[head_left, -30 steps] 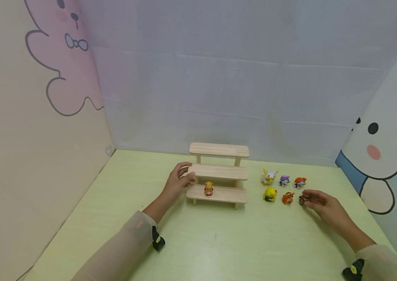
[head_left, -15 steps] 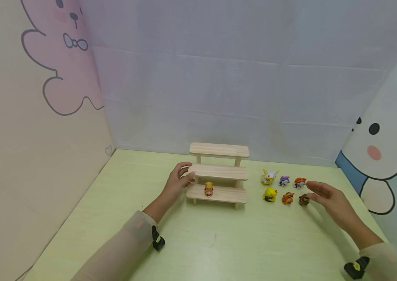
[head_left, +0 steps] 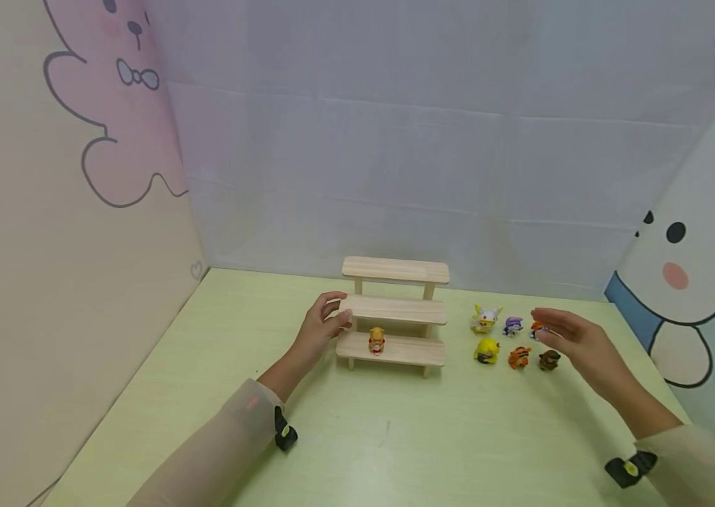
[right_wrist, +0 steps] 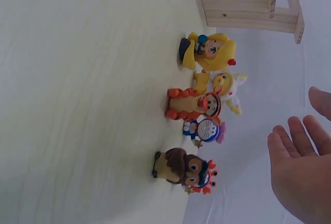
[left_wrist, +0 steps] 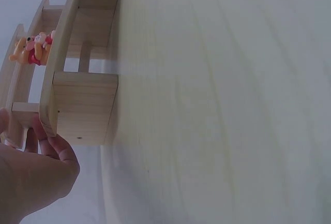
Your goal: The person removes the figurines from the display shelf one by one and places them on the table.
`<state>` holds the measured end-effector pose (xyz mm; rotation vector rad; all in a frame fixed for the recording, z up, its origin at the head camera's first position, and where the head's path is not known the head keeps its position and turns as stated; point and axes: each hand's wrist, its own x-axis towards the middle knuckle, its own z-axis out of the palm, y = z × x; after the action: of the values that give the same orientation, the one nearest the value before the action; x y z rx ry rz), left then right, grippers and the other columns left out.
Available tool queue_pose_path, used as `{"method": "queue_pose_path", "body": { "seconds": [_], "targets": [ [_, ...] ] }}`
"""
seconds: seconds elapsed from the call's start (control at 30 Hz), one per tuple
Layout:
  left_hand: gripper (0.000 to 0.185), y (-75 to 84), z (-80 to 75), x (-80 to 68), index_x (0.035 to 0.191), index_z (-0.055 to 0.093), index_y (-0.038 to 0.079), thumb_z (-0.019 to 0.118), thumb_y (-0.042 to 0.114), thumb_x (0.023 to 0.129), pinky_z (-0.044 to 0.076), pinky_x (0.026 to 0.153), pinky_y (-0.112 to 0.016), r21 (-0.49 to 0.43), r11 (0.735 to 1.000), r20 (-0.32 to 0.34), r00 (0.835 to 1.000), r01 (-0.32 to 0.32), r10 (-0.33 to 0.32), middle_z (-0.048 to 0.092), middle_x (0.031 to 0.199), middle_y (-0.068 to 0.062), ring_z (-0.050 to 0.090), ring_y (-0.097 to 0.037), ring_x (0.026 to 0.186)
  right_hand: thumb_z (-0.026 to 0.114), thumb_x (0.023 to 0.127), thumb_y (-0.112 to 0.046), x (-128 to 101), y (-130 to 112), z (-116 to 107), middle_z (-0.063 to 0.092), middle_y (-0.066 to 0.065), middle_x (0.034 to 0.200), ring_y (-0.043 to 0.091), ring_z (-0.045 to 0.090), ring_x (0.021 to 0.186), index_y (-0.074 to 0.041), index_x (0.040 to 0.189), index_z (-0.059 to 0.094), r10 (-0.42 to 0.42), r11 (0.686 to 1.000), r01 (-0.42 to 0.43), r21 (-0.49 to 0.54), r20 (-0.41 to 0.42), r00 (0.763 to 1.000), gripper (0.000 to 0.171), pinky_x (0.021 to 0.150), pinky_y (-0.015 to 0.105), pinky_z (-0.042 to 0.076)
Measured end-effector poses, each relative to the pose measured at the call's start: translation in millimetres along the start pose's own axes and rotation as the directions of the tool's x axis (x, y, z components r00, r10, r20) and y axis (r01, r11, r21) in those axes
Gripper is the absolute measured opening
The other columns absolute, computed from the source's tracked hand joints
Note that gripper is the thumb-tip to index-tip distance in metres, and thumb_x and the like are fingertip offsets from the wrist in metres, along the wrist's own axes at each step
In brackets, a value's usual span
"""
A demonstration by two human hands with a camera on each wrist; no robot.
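A three-tier wooden shelf [head_left: 393,310] stands on the pale green table [head_left: 357,436]. On its lowest tier sits a yellow bear figurine in red [head_left: 376,341], also seen in the left wrist view [left_wrist: 31,50]. My left hand [head_left: 336,317] grips the left end of the shelf's middle tier, fingers [left_wrist: 54,146] curled round the side panel. My right hand [head_left: 547,327] hovers open over the figurines right of the shelf, palm facing left [right_wrist: 300,172]. It partly hides the red-orange figurine [head_left: 535,328]. The brown figurine [head_left: 548,360] stands free just below it.
More figurines stand in two rows: yellow-white [head_left: 485,318], purple-blue [head_left: 512,325], yellow [head_left: 487,349] and an orange tiger [head_left: 518,358]. Cartoon-printed walls close in the table on the left, back and right.
My right hand let go of the brown figurine, opened, and rose back over the rear row. The left hand and the shelf stayed put.
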<state>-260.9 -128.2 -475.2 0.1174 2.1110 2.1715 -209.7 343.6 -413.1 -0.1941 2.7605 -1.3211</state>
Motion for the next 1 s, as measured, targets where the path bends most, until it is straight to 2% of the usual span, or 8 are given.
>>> {"method": "queue_pose_path", "body": {
  "seconds": [0.1,0.17,0.23,0.63,0.8,1.0],
  "targets": [
    [0.044,0.0,-0.3,0.4,0.144,0.051,0.016,0.066,0.019,0.103,0.053,0.085,-0.033,-0.001,1.0,0.0,1.0,0.003,-0.003,0.059,0.138,-0.013,0.066,-0.019,0.095,0.062,0.104,-0.04,3,-10,8,0.047,0.022,0.155,-0.007,0.054,0.124,-0.005,0.154,0.044,-0.036,0.997,0.035,0.068,0.021,0.999,0.063,0.087,0.01,0.046],
    [0.044,-0.2,-0.5,0.6,0.144,0.051,0.016,0.066,0.019,0.103,0.053,0.086,-0.033,0.0,1.0,-0.002,1.0,0.005,-0.005,0.06,0.138,-0.013,0.066,-0.019,0.096,0.062,0.105,-0.036,5,-16,16,0.049,0.022,0.154,-0.015,0.053,0.117,-0.004,0.153,0.046,-0.065,0.991,0.06,0.118,0.037,0.997,0.06,0.088,0.013,0.049],
    [0.045,-0.1,-0.5,0.6,0.145,0.05,0.016,0.067,0.02,0.103,0.053,0.086,-0.033,0.003,1.0,-0.002,1.0,0.005,-0.005,0.059,0.139,-0.013,0.066,-0.019,0.096,0.063,0.105,-0.031,7,-22,24,0.05,0.022,0.153,-0.016,0.054,0.115,-0.002,0.152,0.047,-0.096,0.982,0.085,0.166,0.057,0.994,0.057,0.089,0.017,0.052],
    [0.044,0.0,0.3,0.7,0.144,0.051,0.015,0.066,0.019,0.103,0.053,0.085,-0.033,-0.01,1.0,-0.002,1.0,0.006,-0.006,0.06,0.138,-0.014,0.066,-0.019,0.095,0.069,0.102,-0.022,16,-46,68,0.055,0.025,0.147,-0.006,0.06,0.118,-0.004,0.145,0.056,-0.183,0.947,0.143,0.286,0.118,0.976,0.049,0.093,0.02,0.052],
    [0.044,-2.6,-0.3,2.0,0.144,0.051,0.016,0.067,0.021,0.103,0.052,0.086,-0.034,-0.003,1.0,0.0,1.0,0.007,-0.007,0.059,0.138,-0.013,0.067,-0.021,0.097,0.069,0.101,-0.023,19,-50,84,0.056,0.019,0.147,-0.003,0.06,0.121,-0.006,0.145,0.057,-0.19,0.94,0.138,0.312,0.144,0.971,0.049,0.094,0.021,0.052],
    [0.043,-2.5,0.0,2.5,0.143,0.051,0.017,0.067,0.021,0.103,0.052,0.087,-0.034,0.01,1.0,-0.005,1.0,0.014,-0.014,0.059,0.139,-0.013,0.066,-0.022,0.098,0.071,0.1,-0.021,22,-58,107,0.057,0.021,0.146,0.035,0.058,0.133,-0.004,0.143,0.058,-0.212,0.926,0.14,0.351,0.175,0.962,0.049,0.095,0.022,0.052]
  ]
}}
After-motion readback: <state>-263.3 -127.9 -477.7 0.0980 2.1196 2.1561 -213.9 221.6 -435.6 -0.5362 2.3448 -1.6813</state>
